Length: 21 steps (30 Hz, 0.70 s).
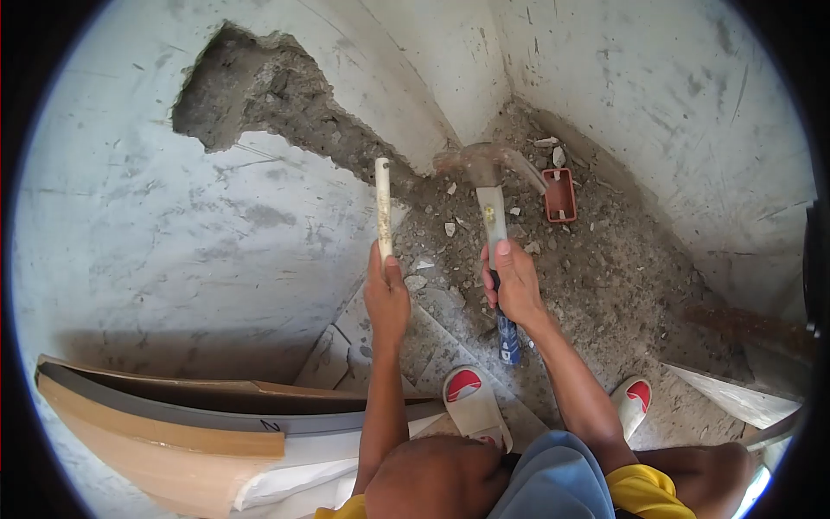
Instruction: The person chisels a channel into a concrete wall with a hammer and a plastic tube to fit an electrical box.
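Note:
My left hand (pixel 386 298) is closed around the lower end of a white, stained pipe-like rod (pixel 383 208), which points up. The hand hides the rod's bottom end. A claw hammer (pixel 491 212) is gripped in my right hand (pixel 516 285), its rusty head uppermost and the blue end of its handle below the fist. Rod and hammer are apart. Beyond the rod, a rough hole (pixel 272 86) is broken into the white wall (pixel 251 216), running down toward the corner. A small reddish-brown rectangular box (pixel 560 197) lies open side up near the hammer's head.
Rubble and dust (pixel 596 268) cover the corner floor, with pale tiles (pixel 346 333) at the left. A long curved brown and grey panel (pixel 164 415) lies at lower left. My slippered feet (pixel 471 402) are below. A pale board (pixel 735 394) lies at right.

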Tool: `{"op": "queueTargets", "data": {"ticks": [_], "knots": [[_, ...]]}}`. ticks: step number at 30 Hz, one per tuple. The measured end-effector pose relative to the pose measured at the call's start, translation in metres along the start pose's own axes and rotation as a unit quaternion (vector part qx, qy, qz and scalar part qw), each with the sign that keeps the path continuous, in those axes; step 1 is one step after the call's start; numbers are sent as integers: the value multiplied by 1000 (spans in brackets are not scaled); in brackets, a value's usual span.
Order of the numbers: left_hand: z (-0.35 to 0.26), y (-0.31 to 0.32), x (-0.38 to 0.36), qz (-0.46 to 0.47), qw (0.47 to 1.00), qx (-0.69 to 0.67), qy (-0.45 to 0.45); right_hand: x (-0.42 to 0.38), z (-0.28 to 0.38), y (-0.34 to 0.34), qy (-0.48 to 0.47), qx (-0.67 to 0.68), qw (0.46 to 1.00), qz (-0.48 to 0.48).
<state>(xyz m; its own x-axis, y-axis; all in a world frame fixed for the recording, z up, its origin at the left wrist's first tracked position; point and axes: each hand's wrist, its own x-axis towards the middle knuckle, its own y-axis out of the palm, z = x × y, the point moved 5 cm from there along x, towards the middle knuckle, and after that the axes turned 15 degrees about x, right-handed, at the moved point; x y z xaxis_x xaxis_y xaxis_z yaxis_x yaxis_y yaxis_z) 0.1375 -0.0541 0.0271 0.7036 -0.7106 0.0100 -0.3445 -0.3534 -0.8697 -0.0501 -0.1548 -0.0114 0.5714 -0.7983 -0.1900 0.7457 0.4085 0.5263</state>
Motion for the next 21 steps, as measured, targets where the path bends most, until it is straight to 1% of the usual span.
{"op": "queueTargets", "data": {"ticks": [1,2,3,4,5,6,7,9,10,12,13,15,16,17,18,19,20,21], "knots": [[-2,-4,4,-29,999,22,23,2,-1,0,2,3,1000,0],[-4,-8,6,-57,996,46,46,2,-1,2,-15,-16,1000,9],[-4,-8,5,-57,996,52,43,2,-2,4,-31,-33,999,17],[-12,-12,3,-47,994,97,30,3,-5,4,-28,-27,999,18],[-19,-15,2,-38,989,141,18,5,-3,5,-59,-46,997,26],[-24,-16,2,-38,989,145,20,9,1,5,-92,-66,993,33],[-27,-17,3,-34,987,153,13,11,3,5,-92,-62,993,33],[-29,-18,3,-30,986,166,6,12,14,7,-150,-46,987,26],[-28,-19,4,-33,988,154,0,11,23,11,-151,-43,987,28],[-27,-21,5,-38,988,146,-11,4,44,18,-217,52,975,-13],[-30,-21,5,-44,988,149,-5,6,42,25,-214,56,975,-10],[-30,-24,5,-47,986,160,-1,2,45,33,-314,215,923,-53],[-31,-24,6,-36,988,153,-12,8,31,39,-311,218,923,-55],[-33,-23,6,-25,989,143,-20,24,3,47,-271,103,955,-59],[-32,-22,7,-23,989,143,-15,38,-19,48,-229,-14,971,-64],[-26,-21,10,-44,992,121,-6,49,-28,42,-234,-14,970,-69],[-23,-22,12,-63,993,99,3,62,-46,38,-123,-13,991,-47],[-22,-20,17,-64,993,99,14,72,-47,32,-73,-10,997,-33]]}}
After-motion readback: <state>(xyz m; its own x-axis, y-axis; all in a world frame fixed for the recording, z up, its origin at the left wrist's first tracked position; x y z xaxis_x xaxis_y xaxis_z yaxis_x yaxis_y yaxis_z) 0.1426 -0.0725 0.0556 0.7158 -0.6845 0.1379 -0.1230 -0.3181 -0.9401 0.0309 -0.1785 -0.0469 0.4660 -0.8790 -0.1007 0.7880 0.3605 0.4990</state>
